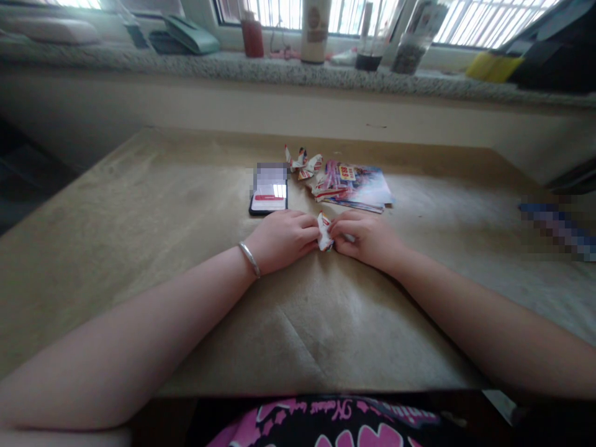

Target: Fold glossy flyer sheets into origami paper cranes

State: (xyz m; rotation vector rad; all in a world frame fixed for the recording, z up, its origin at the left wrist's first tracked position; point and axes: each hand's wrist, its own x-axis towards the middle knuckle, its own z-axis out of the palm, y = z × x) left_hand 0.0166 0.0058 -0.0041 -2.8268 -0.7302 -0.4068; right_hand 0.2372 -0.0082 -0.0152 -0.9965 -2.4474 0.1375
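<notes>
Between my two hands is a small piece of folded printed paper, white with red and yellow marks. My left hand, with a silver bangle on its wrist, pinches the paper's left side. On the other side, my right hand grips it between thumb and fingers. Just beyond lie several folded paper pieces of similar white and red print. Beside them rests a stack of colourful printed leaflets. A phone with its screen lit lies flat past my left hand.
The table has a tan cover and reaches back to the wall. A blurred blue and purple item lies at its right edge. Along the granite windowsill stand a red bottle, a pale bottle and a yellow item.
</notes>
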